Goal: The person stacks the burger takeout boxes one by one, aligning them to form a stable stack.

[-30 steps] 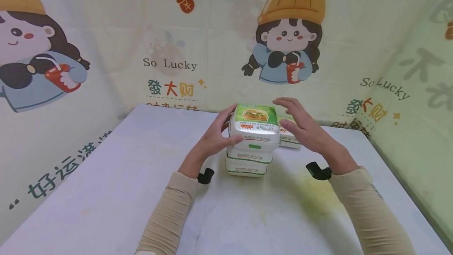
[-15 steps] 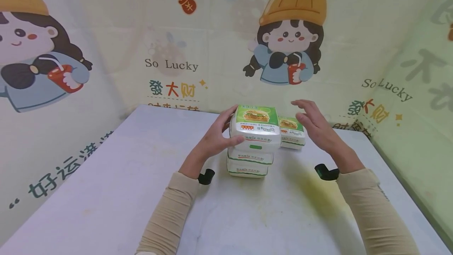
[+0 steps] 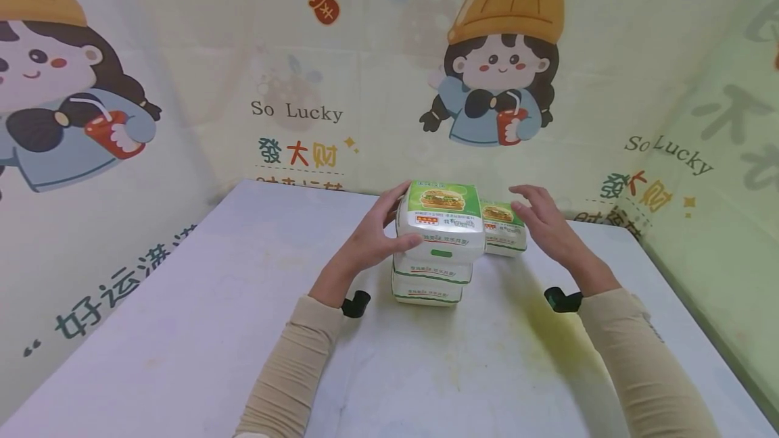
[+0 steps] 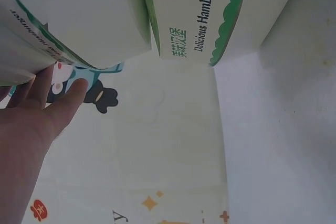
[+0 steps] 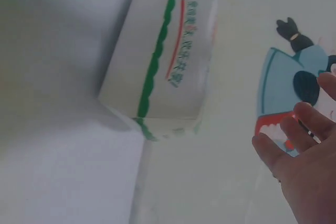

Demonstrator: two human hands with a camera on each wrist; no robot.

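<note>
A stack of three white-and-green paper hamburger boxes stands on the table, its top box (image 3: 441, 225) jutting over the two lower boxes (image 3: 426, 289). My left hand (image 3: 368, 238) grips the top box at its left side, thumb on the front and fingers round the back corner. In the left wrist view, that hand (image 4: 31, 119) lies against the box's printed side. Another hamburger box (image 3: 505, 240) sits by itself behind and right of the stack. Beside it my right hand (image 3: 550, 232) hovers with fingers extended, holding nothing; the right wrist view shows a gap between the hand (image 5: 307, 163) and this box (image 5: 163, 61).
The white table (image 3: 243, 330) stretches in front of the stack and to both sides. A printed cartoon cloth (image 3: 365, 66) hangs behind and at the sides. A black wrist camera mount (image 3: 356, 304) is on the left wrist, another (image 3: 562, 299) on the right.
My right hand has moved right, away from the stack's top box, then dipped slightly beside the single box. My left hand keeps its place on the top box.
</note>
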